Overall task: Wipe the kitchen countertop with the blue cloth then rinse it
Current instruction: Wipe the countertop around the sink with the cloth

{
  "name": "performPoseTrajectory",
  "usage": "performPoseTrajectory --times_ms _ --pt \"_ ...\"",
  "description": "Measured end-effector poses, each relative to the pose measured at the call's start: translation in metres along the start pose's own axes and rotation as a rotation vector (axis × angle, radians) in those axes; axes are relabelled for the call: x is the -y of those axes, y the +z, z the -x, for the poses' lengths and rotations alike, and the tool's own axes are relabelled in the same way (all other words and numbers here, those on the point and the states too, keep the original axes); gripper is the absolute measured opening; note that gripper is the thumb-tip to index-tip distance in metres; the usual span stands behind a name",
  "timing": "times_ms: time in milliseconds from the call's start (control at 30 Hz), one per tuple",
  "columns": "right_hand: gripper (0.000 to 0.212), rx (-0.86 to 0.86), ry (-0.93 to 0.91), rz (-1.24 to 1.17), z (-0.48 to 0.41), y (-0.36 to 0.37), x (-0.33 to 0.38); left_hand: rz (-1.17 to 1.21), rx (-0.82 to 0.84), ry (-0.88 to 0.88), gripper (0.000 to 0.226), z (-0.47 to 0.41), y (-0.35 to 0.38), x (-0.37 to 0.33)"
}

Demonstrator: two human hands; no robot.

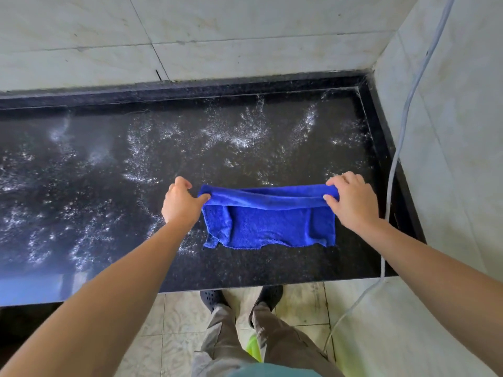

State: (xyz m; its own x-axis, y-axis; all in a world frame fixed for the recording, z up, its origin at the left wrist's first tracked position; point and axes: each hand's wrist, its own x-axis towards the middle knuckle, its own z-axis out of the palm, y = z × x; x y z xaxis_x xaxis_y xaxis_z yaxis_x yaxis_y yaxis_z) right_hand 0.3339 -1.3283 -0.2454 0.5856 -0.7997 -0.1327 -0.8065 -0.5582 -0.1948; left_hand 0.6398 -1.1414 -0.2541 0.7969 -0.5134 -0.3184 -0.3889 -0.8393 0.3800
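Dark stone counter (81, 172), left part and back strip covered in white speckles (141, 148), wet or powdery, cannot tell which; judging by that, wiping is barely begun or only partly done. Left hand (181, 204) sits mid-counter, thumb pinching the left end of the blue cloth (269, 227), other fingers (185, 183) curled above it. The cloth is spread wide between the two hands on the right half of the counter, nearer the front edge than the back. Its top edge is rolled or folded over and its lower hem is ragged toward the front edge; the body looks flat on the stone, but whether the rolled edge is lifted off it cannot be told. Right hand (353, 202) grips the right end of the rolled edge, fingers (337, 183) curled over the top and thumb under. Past that, a pale cable (394, 170) runs down the side wall (449, 131) at the right edge of the counter and drops over the front right corner toward the floor (304, 303). Step in hand: probably folding or straightening the cloth into a pad, or setting up a two-handed pull stroke. The next move calls for pressing the cloth flat and sweeping left and back across the speckled area, keeping clear of the cable at the right edge. Rinsing comes after; no sink or tap is in view.
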Motion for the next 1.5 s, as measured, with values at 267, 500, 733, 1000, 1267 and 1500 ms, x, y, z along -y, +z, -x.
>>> performPoseTrajectory --times_ms 267,500,733,1000,1267,1500 --pt "0.029 0.338 -0.123 -0.028 0.079 0.044 0.009 -0.279 0.267 0.299 0.03 0.079 0.039 0.049" --pt "0.021 0.087 -0.14 -0.104 0.091 0.043 -0.009 -0.24 0.21 0.408 0.035 0.08 0.039 0.052" --pt "0.023 -0.023 -0.234 -0.119 0.097 0.041 -0.012 -0.286 0.04 0.669 0.007 0.079 0.034 0.06" --pt "0.013 0.248 -0.185 -0.014 0.105 0.045 -0.032 -0.549 0.154 1.005 0.014 0.103 0.035 0.104" --pt "0.026 0.11 -0.058 -0.021 0.025 0.021 -0.01 -0.42 0.056 0.666 0.027 0.034 0.026 0.03" --pt "0.017 0.207 0.022 0.014 -0.014 0.019 -0.023 -0.525 0.15 0.639 0.018 0.002 0.026 0.007"
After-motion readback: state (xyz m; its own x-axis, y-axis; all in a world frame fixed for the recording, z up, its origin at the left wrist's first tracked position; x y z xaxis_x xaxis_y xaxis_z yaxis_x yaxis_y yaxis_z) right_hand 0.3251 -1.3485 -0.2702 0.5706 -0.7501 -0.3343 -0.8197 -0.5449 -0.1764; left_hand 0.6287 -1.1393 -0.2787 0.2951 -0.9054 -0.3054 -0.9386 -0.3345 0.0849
